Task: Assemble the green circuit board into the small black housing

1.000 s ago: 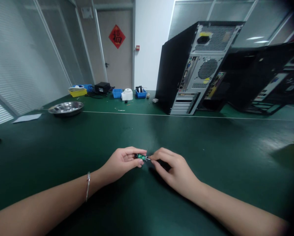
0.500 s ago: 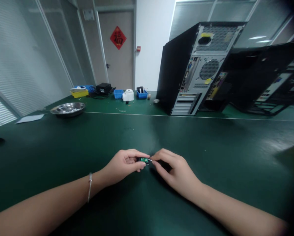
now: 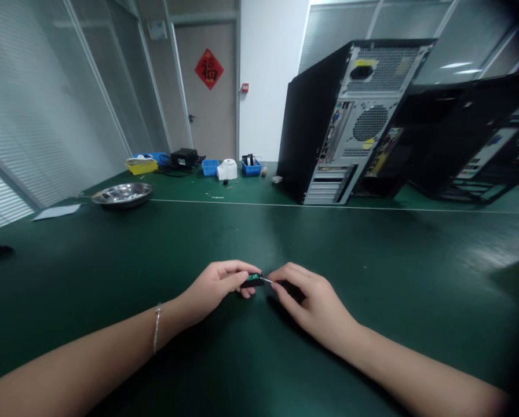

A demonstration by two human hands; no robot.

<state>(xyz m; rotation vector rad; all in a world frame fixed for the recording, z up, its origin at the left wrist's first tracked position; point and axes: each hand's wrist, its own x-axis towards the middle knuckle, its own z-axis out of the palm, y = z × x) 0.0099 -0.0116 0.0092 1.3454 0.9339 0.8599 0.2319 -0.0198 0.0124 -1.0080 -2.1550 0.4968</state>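
My left hand (image 3: 211,289) pinches a small black casing with a green circuit board (image 3: 253,280) inside it, held just above the table. The casing's left end is hidden under my fingers. Between the thumb and forefinger of my right hand (image 3: 318,298) is a thin, shiny metal piece (image 3: 266,280). This piece spans the short gap from my right fingertips to the casing's right end. Whether it is fixed to the casing or only touches it, I cannot tell.
Black computer towers (image 3: 311,127) stand at the back right of the green table (image 3: 190,231). A steel bowl (image 3: 123,196) and a paper sheet (image 3: 57,212) lie at left. Along the back are a yellow tray (image 3: 142,168), a black box (image 3: 184,157), blue bins (image 3: 251,169) and a white plastic part (image 3: 227,169).
My left hand has tilted the casing, so its black side now shows below the board, and its thumb has shifted up and left. My right hand has stayed almost still.
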